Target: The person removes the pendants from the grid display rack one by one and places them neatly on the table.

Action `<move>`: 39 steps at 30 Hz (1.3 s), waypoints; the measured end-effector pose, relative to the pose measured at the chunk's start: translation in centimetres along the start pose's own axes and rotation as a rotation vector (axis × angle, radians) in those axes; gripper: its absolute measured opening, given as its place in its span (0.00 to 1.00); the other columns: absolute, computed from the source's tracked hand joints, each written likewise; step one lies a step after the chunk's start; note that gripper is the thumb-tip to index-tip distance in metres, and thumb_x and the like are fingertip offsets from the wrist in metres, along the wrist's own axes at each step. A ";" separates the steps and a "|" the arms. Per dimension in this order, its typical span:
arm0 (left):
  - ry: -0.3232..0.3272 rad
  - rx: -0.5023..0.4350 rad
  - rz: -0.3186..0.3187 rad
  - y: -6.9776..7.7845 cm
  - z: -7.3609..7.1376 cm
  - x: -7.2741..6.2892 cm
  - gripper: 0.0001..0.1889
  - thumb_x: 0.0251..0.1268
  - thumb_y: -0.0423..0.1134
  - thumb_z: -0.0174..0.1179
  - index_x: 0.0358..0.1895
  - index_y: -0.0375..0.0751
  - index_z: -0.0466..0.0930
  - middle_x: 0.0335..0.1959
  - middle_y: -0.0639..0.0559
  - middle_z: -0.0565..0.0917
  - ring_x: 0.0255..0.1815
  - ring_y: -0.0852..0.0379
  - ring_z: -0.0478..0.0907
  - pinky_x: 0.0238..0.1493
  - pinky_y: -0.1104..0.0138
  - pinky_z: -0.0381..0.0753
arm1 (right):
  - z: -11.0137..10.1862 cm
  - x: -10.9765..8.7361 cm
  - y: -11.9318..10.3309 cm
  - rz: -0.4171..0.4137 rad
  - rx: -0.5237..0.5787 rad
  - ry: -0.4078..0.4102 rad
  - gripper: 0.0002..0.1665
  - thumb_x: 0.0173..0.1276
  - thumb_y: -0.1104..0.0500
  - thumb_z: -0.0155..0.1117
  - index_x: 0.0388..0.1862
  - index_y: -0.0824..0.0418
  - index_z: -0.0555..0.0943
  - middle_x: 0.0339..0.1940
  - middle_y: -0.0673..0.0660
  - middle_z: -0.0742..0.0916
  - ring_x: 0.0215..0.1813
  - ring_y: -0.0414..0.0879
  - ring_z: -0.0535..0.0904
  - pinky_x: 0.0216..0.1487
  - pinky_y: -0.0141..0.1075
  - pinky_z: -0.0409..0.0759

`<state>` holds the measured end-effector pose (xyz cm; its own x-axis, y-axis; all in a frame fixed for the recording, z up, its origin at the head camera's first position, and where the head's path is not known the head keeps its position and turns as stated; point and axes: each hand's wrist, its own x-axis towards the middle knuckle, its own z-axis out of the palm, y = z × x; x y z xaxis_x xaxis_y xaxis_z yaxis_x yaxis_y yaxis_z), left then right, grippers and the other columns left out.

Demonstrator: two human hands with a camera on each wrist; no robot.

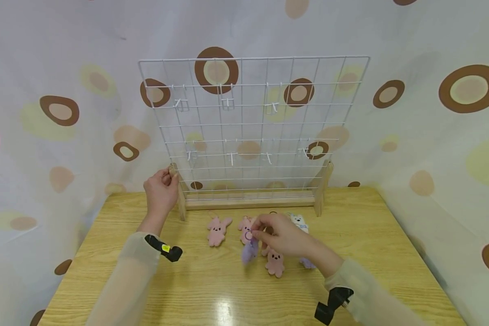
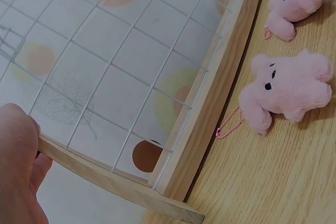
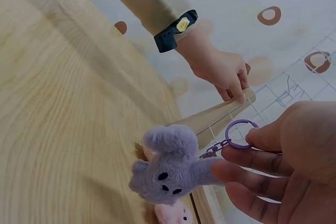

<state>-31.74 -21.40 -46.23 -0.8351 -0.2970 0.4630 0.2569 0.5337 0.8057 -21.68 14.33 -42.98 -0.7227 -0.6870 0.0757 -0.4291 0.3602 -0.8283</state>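
At the left end of a white wire grid rack [image 1: 252,58], my left hand [image 1: 160,192] grips the top of the wooden side post [image 2: 121,186]. My right hand [image 1: 283,233] is over the table in front of the rack. Its thumb and forefinger pinch the purple key ring [image 3: 227,130] of a purple plush keychain [image 3: 168,174]. The plush hangs by a short chain, with its other fingers close beside it. A pink plush keychain [image 1: 217,231] lies left of the right hand. Another pink one [image 1: 275,263] lies just below it.
A further pink plush [image 1: 244,226], a white plush [image 1: 299,221] and a second purple plush [image 1: 308,262] lie around the right hand, partly hidden. White hooks [image 1: 269,158] hang in two rows on the grid. Patterned cloth [image 1: 428,90] stands behind the wooden table [image 1: 375,253].
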 end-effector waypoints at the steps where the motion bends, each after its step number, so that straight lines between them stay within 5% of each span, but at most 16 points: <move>1: 0.001 0.001 0.001 0.0 0.0 0.0 0.14 0.74 0.29 0.64 0.55 0.21 0.85 0.45 0.30 0.89 0.49 0.40 0.89 0.40 0.84 0.78 | 0.1 -0.2 0.0 -0.003 0.002 -0.004 0.06 0.82 0.64 0.60 0.45 0.66 0.83 0.33 0.55 0.87 0.29 0.43 0.86 0.26 0.35 0.83; 7: -0.001 0.003 0.003 -0.1 0.0 0.0 0.13 0.74 0.29 0.65 0.55 0.22 0.85 0.45 0.31 0.89 0.48 0.41 0.89 0.40 0.84 0.78 | 1.1 -1.6 0.1 0.011 0.012 -0.019 0.06 0.81 0.63 0.62 0.44 0.63 0.84 0.32 0.47 0.86 0.31 0.44 0.85 0.29 0.33 0.83; 16: 0.007 -0.011 -0.008 -0.1 -0.1 0.1 0.13 0.74 0.28 0.64 0.55 0.22 0.85 0.46 0.31 0.89 0.50 0.41 0.89 0.41 0.83 0.79 | 2.7 -3.1 0.8 0.107 0.120 -0.087 0.07 0.83 0.62 0.60 0.44 0.65 0.83 0.31 0.53 0.87 0.29 0.47 0.85 0.26 0.32 0.83; 20: 0.001 -0.007 -0.010 0.0 -0.1 0.1 0.14 0.74 0.30 0.64 0.56 0.23 0.85 0.47 0.31 0.89 0.51 0.42 0.89 0.43 0.80 0.81 | 4.1 -2.3 1.8 0.144 0.164 -0.062 0.08 0.82 0.63 0.60 0.45 0.68 0.82 0.31 0.56 0.88 0.30 0.55 0.86 0.26 0.33 0.83; 27: -0.005 -0.004 -0.007 0.0 0.0 -0.1 0.14 0.75 0.30 0.64 0.57 0.23 0.84 0.47 0.31 0.88 0.51 0.41 0.89 0.44 0.78 0.82 | 6.2 -0.3 3.2 0.208 0.265 0.021 0.08 0.83 0.64 0.60 0.45 0.69 0.82 0.31 0.58 0.88 0.30 0.51 0.87 0.29 0.43 0.88; 39: -0.011 -0.031 -0.008 0.4 -0.2 -0.1 0.15 0.75 0.29 0.64 0.58 0.21 0.83 0.48 0.29 0.87 0.52 0.40 0.88 0.48 0.68 0.86 | 6.7 1.2 4.8 0.219 0.208 0.079 0.08 0.82 0.65 0.60 0.47 0.69 0.82 0.29 0.60 0.88 0.29 0.57 0.87 0.31 0.53 0.88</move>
<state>-31.44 -21.35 -45.89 -0.8424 -0.2920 0.4528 0.2653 0.5066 0.8203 -20.99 11.05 -50.61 -0.8294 -0.5527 -0.0811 -0.1439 0.3516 -0.9250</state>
